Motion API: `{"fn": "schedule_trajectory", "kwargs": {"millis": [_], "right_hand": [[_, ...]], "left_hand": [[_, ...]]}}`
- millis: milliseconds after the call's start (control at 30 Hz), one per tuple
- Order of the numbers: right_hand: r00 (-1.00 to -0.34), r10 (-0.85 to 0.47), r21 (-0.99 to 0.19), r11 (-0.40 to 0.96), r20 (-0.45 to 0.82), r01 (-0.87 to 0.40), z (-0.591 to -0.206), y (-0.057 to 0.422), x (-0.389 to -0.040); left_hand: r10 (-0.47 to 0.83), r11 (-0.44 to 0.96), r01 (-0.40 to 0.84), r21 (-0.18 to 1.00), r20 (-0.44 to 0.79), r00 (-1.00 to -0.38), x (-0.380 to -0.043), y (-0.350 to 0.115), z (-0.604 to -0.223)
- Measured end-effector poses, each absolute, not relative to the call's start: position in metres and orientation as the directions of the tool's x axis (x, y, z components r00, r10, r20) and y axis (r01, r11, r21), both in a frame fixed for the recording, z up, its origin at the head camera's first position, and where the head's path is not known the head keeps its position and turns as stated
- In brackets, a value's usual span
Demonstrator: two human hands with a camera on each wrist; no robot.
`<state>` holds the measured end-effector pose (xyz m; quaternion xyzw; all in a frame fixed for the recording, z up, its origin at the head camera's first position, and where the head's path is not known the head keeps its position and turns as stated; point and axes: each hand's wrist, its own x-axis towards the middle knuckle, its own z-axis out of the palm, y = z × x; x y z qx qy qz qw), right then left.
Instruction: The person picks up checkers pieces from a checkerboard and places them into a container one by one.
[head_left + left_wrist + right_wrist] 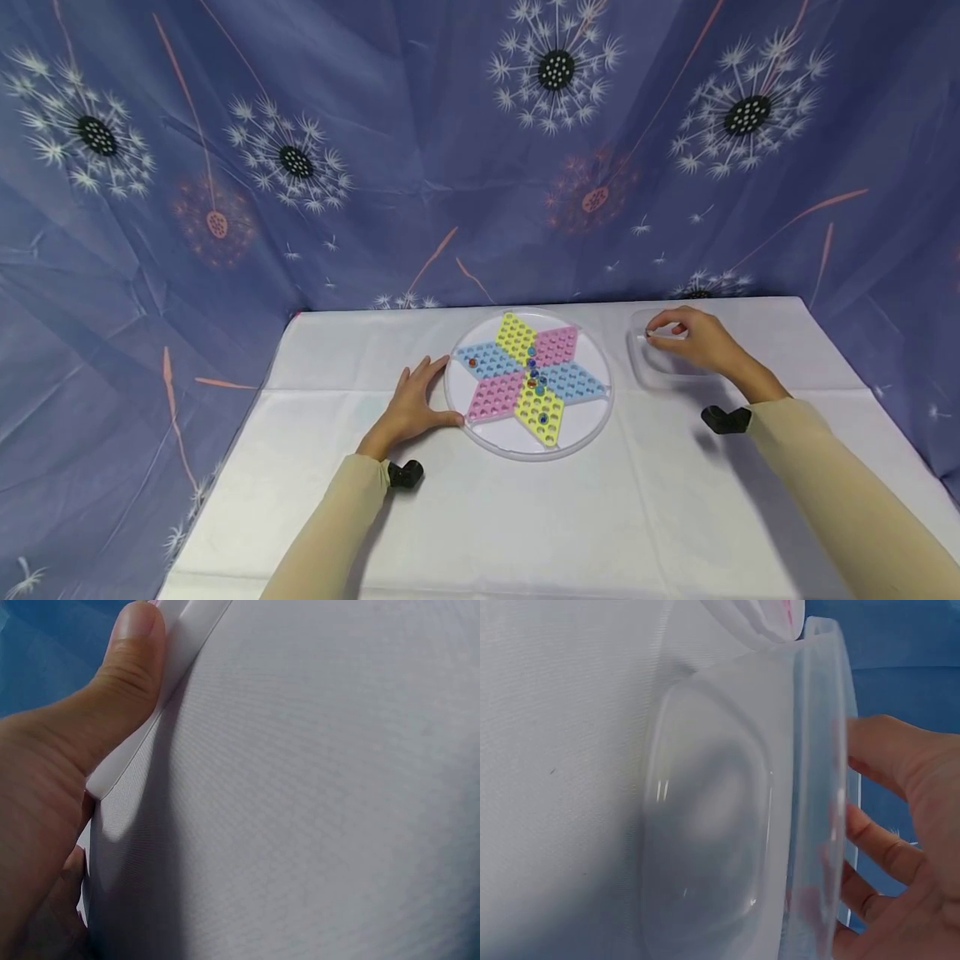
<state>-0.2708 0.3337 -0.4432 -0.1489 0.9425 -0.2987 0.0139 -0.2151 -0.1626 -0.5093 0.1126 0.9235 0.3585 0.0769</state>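
Note:
A round white Chinese checkers board point(495, 435) lies on the table, its star of yellow, pink and blue holes carrying several glass marbles point(543, 418). My left hand point(411, 408) rests at the board's left rim, fingers spread and the thumb touching the edge; in the left wrist view the thumb point(131, 671) lies along the white rim. Over a clear plastic box point(639, 367) on the right, my right hand point(693, 337) pinches a small marble point(648, 334) between thumb and forefinger. The right wrist view has the fingers behind the box wall point(817, 787), and the marble is hidden there.
A white cloth point(525, 525) covers the table. Behind it hangs a blue curtain point(420, 167) with dandelion prints, close to the far edge of the board and box. Black wrist cameras point(406, 474) sit at both cuffs.

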Motion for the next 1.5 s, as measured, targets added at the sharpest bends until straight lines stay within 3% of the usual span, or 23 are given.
{"fn": "schedule_trajectory", "kwargs": {"millis": [367,1500], "right_hand": [[-0.907,-0.404,-0.48,0.776,0.12,-0.409,-0.454,0.333,-0.274],[-0.931,-0.359,-0.509,0.79,0.069,-0.342,-0.458,0.337,-0.27]], "left_hand": [[0.272,0.726,0.164,0.667,-0.06,-0.96,-0.217,-0.163,-0.51],[0.271,0.729,0.165,0.665,-0.059,-0.961,-0.217,-0.163,-0.511]]}}
